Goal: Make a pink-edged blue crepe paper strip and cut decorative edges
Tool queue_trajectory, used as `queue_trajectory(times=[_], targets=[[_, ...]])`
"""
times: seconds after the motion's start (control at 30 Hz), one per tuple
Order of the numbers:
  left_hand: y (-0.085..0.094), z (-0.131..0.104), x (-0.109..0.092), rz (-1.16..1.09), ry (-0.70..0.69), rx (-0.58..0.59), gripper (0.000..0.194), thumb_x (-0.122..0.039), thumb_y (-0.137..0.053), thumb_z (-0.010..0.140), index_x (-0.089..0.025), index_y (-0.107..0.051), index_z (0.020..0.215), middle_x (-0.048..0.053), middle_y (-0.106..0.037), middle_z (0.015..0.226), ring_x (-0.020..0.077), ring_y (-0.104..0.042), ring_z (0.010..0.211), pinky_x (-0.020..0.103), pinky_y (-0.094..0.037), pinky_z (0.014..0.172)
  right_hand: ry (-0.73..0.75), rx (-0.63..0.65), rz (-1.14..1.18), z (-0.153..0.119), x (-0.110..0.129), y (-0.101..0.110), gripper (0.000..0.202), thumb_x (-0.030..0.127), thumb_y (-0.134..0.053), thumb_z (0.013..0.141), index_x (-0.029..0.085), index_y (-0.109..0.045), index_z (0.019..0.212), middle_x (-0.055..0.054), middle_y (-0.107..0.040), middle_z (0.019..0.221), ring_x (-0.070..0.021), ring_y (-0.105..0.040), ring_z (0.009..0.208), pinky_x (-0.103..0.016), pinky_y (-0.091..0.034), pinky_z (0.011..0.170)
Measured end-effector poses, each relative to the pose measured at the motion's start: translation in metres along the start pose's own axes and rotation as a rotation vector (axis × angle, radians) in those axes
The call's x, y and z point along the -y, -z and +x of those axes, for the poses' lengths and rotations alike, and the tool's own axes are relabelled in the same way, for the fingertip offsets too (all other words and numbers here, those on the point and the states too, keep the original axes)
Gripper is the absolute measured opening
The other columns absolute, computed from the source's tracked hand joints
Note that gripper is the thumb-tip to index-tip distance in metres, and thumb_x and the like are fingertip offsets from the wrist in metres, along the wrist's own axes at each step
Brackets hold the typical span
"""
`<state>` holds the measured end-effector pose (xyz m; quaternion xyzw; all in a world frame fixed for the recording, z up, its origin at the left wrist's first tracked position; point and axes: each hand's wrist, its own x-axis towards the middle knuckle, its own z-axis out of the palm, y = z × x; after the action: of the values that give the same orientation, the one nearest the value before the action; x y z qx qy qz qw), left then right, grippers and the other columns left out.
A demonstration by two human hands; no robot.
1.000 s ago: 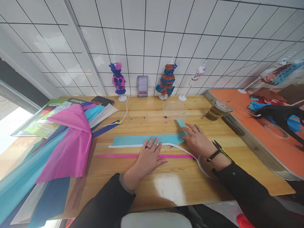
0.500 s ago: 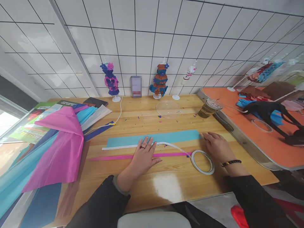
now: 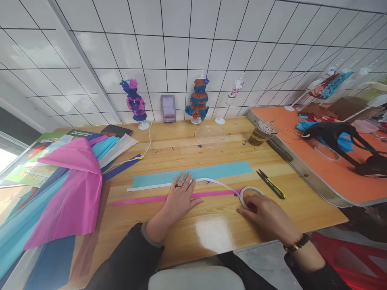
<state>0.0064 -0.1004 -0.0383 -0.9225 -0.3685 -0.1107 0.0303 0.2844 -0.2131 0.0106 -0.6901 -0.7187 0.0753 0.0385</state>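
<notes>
My left hand (image 3: 180,196) lies flat, fingers spread, pressing the white tape strip (image 3: 150,187) along the near edge of a light-blue paper strip (image 3: 223,169). From there the tape's loose end rises in a curve to the tape roll (image 3: 243,198) on the right. My right hand (image 3: 266,211) has its fingers curled over that roll, the thumb at its near side. A narrow pink strip (image 3: 139,200) runs across the table under my left hand. Thread snips (image 3: 271,184) with green-yellow handles lie just beyond my right hand.
Folded pink and blue sheets (image 3: 81,173) cover the left side. Along the tiled wall stand a phone (image 3: 168,108) and small decorated stands (image 3: 198,100). A clear plastic disc (image 3: 211,136) and a lidded cup (image 3: 262,133) sit farther back. An orange-topped table (image 3: 281,141) adjoins on the right.
My right hand has moved left and nearer, from the far right end of the blue strip onto the tape roll. The thread snips are now uncovered. My left hand keeps its place.
</notes>
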Motion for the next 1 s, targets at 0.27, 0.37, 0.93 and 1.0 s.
queue_trajectory(times=[0.27,0.37,0.93,1.0], targets=[[0.000,-0.001,0.000,-0.018,0.001,0.013,0.069,-0.062,-0.023,0.082,-0.017,-0.037,0.132,0.011,-0.030,0.142,0.0284,-0.022,0.132,0.047,-0.020,0.106,-0.121,-0.058,-0.094,-0.009,-0.009,0.009,0.036,0.045,-0.035,0.087,0.021,-0.055,0.070,-0.003,-0.060,0.056,-0.0164,-0.057,0.052,-0.026,-0.033,0.048],[0.000,0.000,0.000,-0.023,0.005,0.022,0.070,-0.063,-0.021,0.082,-0.017,-0.037,0.132,0.011,-0.030,0.142,0.0283,-0.021,0.132,0.047,-0.021,0.105,-0.104,-0.131,-0.139,-0.004,-0.016,0.020,0.037,0.047,-0.033,0.087,0.020,-0.055,0.074,-0.004,-0.062,0.061,-0.0175,-0.058,0.054,-0.026,-0.033,0.049],[-0.004,-0.002,0.001,-0.018,-0.004,-0.005,0.069,-0.063,-0.023,0.082,-0.018,-0.036,0.133,0.011,-0.031,0.141,0.0284,-0.020,0.132,0.048,-0.019,0.106,-0.233,-0.083,-0.393,0.071,-0.036,0.040,0.034,0.049,-0.039,0.082,0.019,-0.054,0.075,-0.006,-0.065,0.074,-0.0193,-0.057,0.063,-0.026,-0.026,0.048],[-0.004,-0.002,0.001,-0.016,-0.005,-0.005,0.069,-0.062,-0.023,0.082,-0.017,-0.035,0.133,0.011,-0.031,0.141,0.0282,-0.020,0.132,0.047,-0.019,0.106,-0.255,-0.041,-0.400,0.077,-0.037,0.040,0.033,0.048,-0.040,0.081,0.019,-0.055,0.075,-0.007,-0.065,0.076,-0.0200,-0.058,0.066,-0.026,-0.027,0.049]])
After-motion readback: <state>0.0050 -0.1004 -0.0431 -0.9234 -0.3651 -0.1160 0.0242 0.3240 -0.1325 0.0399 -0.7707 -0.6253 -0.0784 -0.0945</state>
